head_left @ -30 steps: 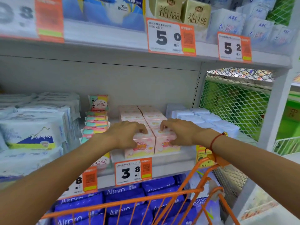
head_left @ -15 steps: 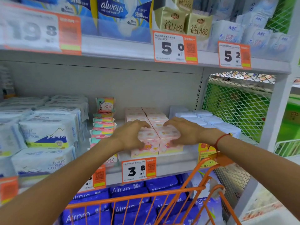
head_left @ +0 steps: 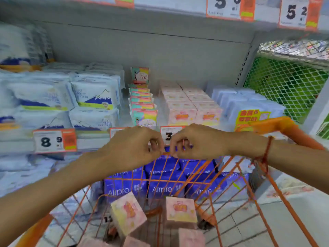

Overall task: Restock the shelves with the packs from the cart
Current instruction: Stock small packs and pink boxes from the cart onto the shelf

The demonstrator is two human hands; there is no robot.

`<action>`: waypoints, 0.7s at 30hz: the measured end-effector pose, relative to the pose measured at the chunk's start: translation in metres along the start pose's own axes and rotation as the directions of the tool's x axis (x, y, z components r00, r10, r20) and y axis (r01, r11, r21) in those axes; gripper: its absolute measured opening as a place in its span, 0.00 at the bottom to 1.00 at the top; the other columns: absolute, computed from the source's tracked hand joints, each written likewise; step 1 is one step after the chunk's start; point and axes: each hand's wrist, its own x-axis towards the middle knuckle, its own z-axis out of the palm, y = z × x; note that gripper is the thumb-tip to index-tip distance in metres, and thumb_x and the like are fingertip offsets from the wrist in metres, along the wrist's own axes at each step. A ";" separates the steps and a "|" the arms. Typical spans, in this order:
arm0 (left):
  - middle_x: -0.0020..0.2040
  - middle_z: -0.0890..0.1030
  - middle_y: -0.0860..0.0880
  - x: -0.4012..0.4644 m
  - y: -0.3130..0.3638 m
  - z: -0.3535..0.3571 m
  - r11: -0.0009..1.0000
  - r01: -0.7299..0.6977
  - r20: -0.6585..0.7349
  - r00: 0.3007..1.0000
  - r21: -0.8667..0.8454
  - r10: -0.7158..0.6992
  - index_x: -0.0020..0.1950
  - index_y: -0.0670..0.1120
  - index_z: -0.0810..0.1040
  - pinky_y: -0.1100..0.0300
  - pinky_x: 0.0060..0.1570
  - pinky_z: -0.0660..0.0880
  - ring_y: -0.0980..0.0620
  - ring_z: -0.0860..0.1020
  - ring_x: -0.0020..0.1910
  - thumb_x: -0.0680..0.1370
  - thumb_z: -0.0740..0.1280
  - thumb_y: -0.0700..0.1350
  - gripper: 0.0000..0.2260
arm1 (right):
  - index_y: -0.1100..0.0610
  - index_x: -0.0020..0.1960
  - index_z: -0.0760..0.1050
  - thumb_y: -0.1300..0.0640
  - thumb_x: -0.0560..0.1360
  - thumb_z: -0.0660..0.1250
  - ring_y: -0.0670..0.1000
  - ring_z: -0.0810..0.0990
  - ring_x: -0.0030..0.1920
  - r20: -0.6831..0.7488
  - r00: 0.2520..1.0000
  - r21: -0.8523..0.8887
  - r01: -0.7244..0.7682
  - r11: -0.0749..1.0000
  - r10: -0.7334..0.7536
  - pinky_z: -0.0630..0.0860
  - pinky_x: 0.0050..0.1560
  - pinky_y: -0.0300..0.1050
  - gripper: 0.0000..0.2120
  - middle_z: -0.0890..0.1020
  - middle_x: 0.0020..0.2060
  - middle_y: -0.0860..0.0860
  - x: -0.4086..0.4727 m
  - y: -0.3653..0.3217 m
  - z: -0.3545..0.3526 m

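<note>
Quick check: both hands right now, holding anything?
Left hand: fingers curled, empty, above the cart.
Right hand: fingers curled, empty too.

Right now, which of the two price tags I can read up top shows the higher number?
The right tag, reading 5 2, at the far right of the top shelf edge. The tag left of it reads 5 0.
</note>
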 end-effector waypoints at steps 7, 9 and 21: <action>0.58 0.79 0.54 -0.023 -0.024 0.067 0.981 -0.023 0.449 0.891 0.191 -0.066 0.58 0.57 0.76 0.59 0.50 0.70 0.50 0.76 0.58 0.78 0.62 0.48 0.11 | 0.56 0.61 0.75 0.53 0.78 0.62 0.53 0.75 0.49 0.538 0.822 -0.333 0.005 0.943 0.186 0.70 0.41 0.42 0.14 0.79 0.54 0.53 0.017 -0.015 0.091; 0.62 0.76 0.50 -0.025 -0.033 0.085 0.967 -0.098 0.563 0.825 0.235 -0.053 0.64 0.55 0.74 0.55 0.52 0.70 0.46 0.74 0.61 0.77 0.61 0.41 0.16 | 0.57 0.65 0.72 0.53 0.78 0.62 0.59 0.76 0.57 0.551 0.788 -0.477 0.028 0.878 0.274 0.74 0.51 0.48 0.18 0.77 0.60 0.56 0.018 -0.011 0.116; 0.66 0.69 0.45 -0.040 -0.054 0.133 0.842 -0.391 0.696 0.718 0.372 0.026 0.69 0.43 0.67 0.50 0.59 0.68 0.45 0.62 0.68 0.73 0.70 0.42 0.26 | 0.60 0.75 0.51 0.42 0.74 0.64 0.58 0.69 0.67 0.300 0.878 -0.264 -0.300 0.917 0.374 0.68 0.62 0.50 0.39 0.66 0.69 0.59 -0.023 0.007 0.178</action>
